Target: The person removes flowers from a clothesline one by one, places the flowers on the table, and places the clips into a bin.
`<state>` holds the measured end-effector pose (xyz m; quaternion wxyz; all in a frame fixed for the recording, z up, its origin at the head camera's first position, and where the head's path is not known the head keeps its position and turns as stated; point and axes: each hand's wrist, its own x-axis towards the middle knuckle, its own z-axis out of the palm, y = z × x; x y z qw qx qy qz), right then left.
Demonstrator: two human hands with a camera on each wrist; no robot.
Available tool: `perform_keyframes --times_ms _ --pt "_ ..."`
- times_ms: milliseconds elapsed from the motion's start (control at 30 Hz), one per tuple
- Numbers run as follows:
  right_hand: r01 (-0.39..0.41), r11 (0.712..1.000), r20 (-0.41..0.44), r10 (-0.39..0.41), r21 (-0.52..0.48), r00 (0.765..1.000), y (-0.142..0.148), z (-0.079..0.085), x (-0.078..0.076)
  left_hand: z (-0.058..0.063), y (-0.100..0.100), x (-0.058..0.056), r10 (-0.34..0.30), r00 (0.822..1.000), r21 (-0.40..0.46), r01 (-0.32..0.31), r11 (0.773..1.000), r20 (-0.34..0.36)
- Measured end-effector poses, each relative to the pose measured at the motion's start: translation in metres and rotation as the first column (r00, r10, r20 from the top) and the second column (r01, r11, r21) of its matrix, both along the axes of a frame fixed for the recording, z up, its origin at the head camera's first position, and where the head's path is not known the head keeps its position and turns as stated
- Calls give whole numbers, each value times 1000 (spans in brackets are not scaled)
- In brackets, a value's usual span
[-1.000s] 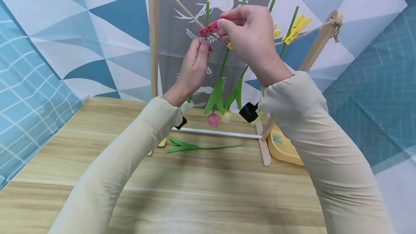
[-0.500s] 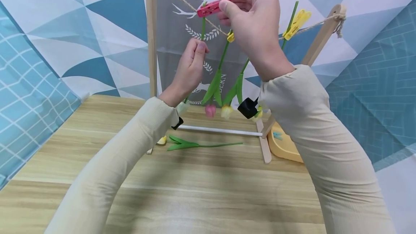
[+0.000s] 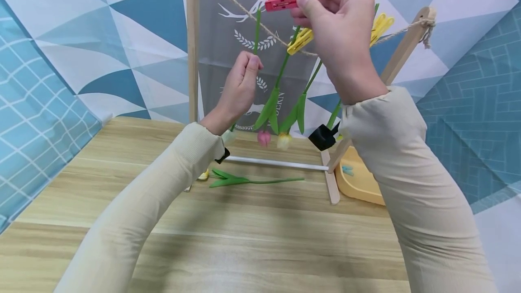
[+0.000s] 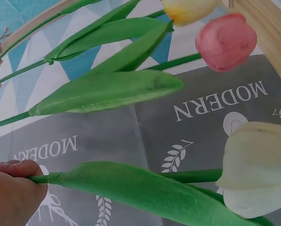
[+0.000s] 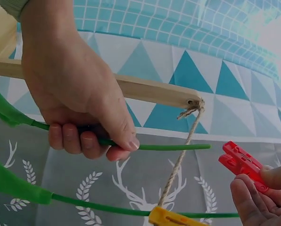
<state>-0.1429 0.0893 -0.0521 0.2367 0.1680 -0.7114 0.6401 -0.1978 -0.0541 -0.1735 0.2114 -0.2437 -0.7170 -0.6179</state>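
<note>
Red clothespin moved away from stem, right hand pinching; backdrop reads "MODERN".

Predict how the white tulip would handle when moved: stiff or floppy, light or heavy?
The white tulip is probably fairly stiff: its stem juts nearly straight past the left hand. It's likely light, since a similar pink tulip hangs from one yellow clothespin.

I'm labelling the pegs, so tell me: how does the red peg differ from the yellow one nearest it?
The red peg is pinched in the right hand; the yellow peg is clipped to the rope. The red peg is apart from any stem, while the yellow peg grips a green stem. Both look like clothes pegs.
</note>
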Motion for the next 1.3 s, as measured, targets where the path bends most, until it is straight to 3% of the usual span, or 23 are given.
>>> perform_keyframes --times_ms 500,933,1300 --pt "-30 996 64 36 -89 997 19 -20 8 -8 -5 5 8 1000 -51 -7 999 28" --pt "-78 979 57 91 -188 994 34 -41 9 -13 -7 12 19 998 -132 -10 991 62" --pt "-92 935 35 111 -343 993 41 -51 12 -17 -6 17 -12 998 -205 25 978 64"
